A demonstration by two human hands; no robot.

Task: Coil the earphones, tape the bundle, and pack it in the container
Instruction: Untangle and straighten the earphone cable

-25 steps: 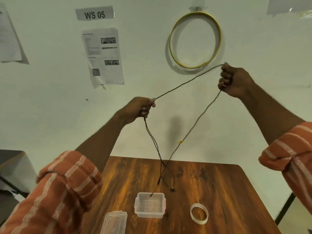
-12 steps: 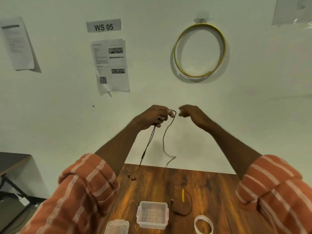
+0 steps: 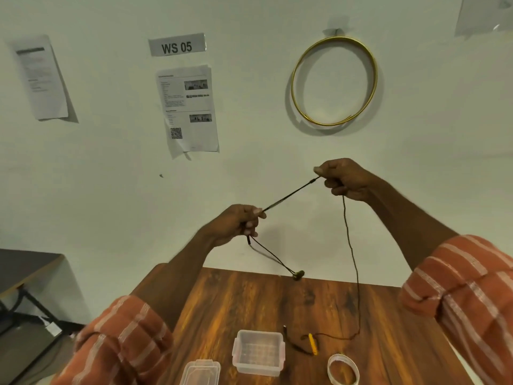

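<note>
Earphones (image 3: 350, 245) taut above table (image 3: 249, 307)

My sleeves (image 3: 119, 337) are orange with white stripes. The earphones (image 3: 351, 245) are black, the table (image 3: 249, 301) brown.

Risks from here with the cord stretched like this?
1. The cord trails from the right hand to the table; its plug end lies near the open container and tape roll and may drag or snag them.
2. The earbuds dangle below the left hand; they could swing and tangle the coil.
3. The taut span between the hands may slip out.
</note>
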